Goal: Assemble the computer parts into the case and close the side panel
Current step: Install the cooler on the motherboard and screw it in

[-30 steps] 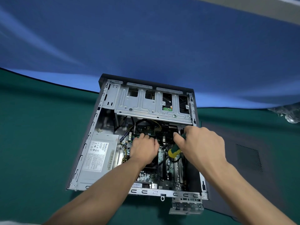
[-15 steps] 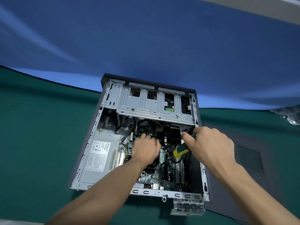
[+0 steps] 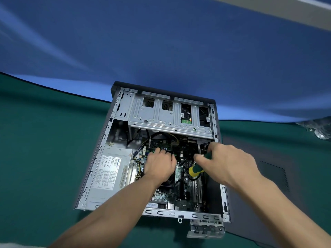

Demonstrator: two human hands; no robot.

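Note:
The open computer case [image 3: 100, 158] lies on its side on a green mat, its motherboard [image 3: 188, 192] exposed. My left hand [image 3: 159, 165] rests palm down inside the case over the black cooler area, fingers curled over something hidden beneath them. My right hand [image 3: 231, 163] grips a green and yellow screwdriver [image 3: 195, 170]; its dark shaft slants down-left toward the board beside my left hand. A silver power supply [image 3: 111, 174] fills the case's left side, and a metal drive cage [image 3: 168, 115] spans the far end. The dark side panel [image 3: 265, 185] lies flat to the right of the case.
A blue cloth backdrop [image 3: 161, 51] rises behind the case. A clear plastic bag [image 3: 320, 129] sits at the far right edge. A metal slot bracket [image 3: 206, 228] sticks out from the case's near rim. Green mat [image 3: 35, 149] stretches to the left.
My right hand has shifted slightly right and turned with the screwdriver, its tip staying near the board. My left hand has stayed in place over the cooler.

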